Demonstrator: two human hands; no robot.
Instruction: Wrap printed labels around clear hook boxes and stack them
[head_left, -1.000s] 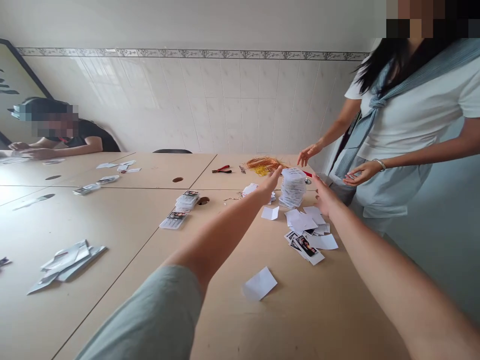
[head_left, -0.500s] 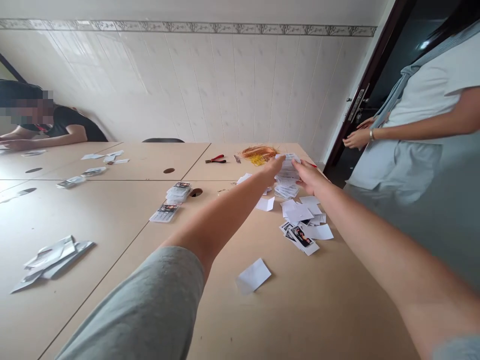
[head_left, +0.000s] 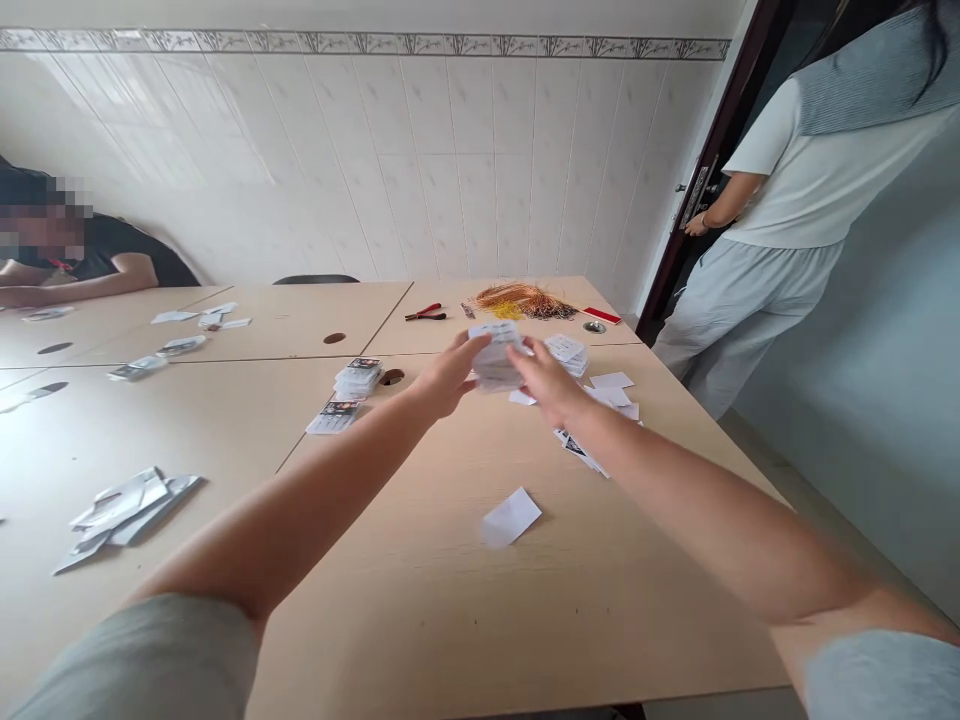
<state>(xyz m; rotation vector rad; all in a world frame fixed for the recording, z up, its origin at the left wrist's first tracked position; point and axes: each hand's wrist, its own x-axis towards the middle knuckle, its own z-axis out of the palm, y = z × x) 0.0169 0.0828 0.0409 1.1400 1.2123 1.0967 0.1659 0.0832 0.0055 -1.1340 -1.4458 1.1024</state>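
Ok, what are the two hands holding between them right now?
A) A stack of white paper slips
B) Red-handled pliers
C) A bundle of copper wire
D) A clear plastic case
A: the left hand and the right hand both grasp the stack of white paper slips above the table.

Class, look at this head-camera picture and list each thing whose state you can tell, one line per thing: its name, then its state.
left hand: closed around one side of the white card stack
right hand: closed around the other side of it
white card stack: held up between the hands
second card stack: lying on the table
red-handled pliers: lying closed on the table
door: open
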